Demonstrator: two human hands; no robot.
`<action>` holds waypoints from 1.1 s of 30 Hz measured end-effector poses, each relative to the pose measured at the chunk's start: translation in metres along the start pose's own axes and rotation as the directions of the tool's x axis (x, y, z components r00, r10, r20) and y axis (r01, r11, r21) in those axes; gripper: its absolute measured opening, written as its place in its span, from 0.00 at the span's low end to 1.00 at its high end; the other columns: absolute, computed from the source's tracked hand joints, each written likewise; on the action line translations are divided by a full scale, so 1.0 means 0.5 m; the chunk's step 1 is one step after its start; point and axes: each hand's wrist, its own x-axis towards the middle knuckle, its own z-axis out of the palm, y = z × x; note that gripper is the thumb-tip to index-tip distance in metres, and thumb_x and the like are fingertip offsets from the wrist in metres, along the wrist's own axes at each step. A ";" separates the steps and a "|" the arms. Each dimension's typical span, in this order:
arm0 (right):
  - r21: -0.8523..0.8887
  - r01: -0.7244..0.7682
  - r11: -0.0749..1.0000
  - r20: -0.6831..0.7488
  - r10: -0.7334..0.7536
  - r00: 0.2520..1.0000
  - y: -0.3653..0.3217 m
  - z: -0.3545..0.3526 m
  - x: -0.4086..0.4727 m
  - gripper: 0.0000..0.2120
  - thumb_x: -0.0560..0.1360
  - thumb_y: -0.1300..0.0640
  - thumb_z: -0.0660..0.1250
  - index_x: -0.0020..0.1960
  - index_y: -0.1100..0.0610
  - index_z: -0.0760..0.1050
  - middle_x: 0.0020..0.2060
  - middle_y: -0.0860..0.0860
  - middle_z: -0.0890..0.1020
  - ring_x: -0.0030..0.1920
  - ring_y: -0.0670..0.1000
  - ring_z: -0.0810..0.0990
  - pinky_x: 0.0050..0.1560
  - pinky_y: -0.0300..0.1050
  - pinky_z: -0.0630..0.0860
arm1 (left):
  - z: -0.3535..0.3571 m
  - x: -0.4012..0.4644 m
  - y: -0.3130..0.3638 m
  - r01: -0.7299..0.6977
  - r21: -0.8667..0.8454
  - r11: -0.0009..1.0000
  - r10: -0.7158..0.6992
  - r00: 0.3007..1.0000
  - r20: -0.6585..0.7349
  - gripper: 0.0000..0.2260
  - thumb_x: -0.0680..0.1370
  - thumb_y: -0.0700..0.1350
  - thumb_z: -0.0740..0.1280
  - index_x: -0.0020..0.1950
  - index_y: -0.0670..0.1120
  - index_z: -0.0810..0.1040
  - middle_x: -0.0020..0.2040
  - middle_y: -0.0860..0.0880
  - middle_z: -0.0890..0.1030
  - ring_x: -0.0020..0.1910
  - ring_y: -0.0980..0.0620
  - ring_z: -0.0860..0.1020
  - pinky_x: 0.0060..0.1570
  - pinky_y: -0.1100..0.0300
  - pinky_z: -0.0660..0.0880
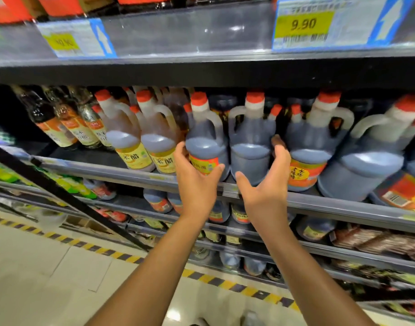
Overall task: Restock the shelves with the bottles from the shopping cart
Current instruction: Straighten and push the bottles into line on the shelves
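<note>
**Bottles squared up at the shelf lip**

Bottles of dark vinegar stood in a front row on the middle shelf (131, 171) as you reached in with both arms. Your left hand (197, 180) cupped the labelled bottle (206, 147), thumb across its orange label and fingers round its left flank, apparently steadying it or turning the label outward. Your right hand (267, 182) was spread and relaxed around the plain-faced bottle (250, 147) just beside it, fingers reaching into the slim gap toward the next bottle (312, 151) on the right; whether it actually pressed the plastic could not be told.

Both bottles sat at the near edge, bases against the rail, handles turned in opposite directions. The row was packed shoulder to shoulder, pale rice-vinegar bottles (154, 142) to the left, more dark jugs to the right, so sideways room looked scant. Overhead, the upper shelf's edge (201, 71) with its 9.90 price tag (303, 27) hung close above the red caps, which likely meant sliding rather than lifting. The shopping cart was out of view.
</note>
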 end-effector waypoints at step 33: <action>-0.003 -0.237 0.971 0.152 0.235 0.960 0.010 0.004 0.019 0.35 0.74 0.67 0.64 0.76 0.50 0.56 0.70 0.50 0.70 0.61 0.54 0.74 0.61 0.55 0.74 | 0.017 -0.008 0.012 0.074 0.133 0.988 -0.046 0.978 -0.203 0.40 0.63 0.55 0.82 0.70 0.52 0.67 0.64 0.54 0.76 0.65 0.50 0.75 0.67 0.41 0.70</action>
